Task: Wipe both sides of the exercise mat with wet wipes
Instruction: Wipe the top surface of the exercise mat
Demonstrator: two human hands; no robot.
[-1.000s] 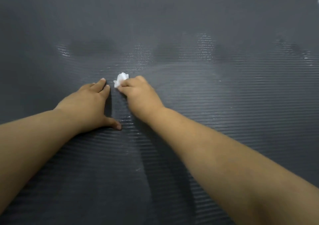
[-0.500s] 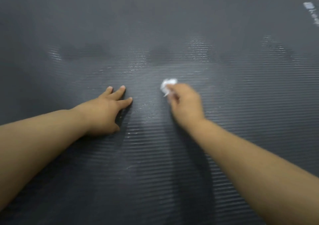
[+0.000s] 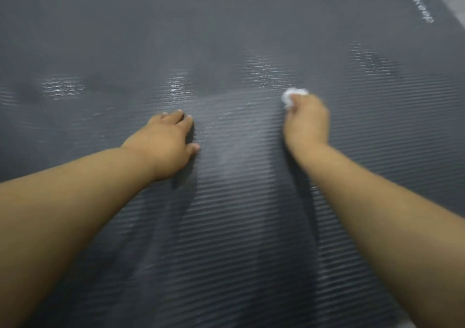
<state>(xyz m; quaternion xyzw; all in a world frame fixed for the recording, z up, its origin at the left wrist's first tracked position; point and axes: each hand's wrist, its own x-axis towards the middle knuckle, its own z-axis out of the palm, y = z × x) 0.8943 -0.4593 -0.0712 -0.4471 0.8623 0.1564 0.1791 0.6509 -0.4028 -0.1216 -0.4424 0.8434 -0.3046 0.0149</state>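
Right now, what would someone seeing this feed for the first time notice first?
A dark ribbed mat fills the view. At centre right the right hand grips a crumpled white wipe against it, while the left hand rests flat at centre left. Wet streaks glint beyond the hands, and a pale logo sits top right.

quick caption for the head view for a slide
Right hand rubs a balled white wet wipe across the ribbed dark exercise mat; left hand rests flat on it.
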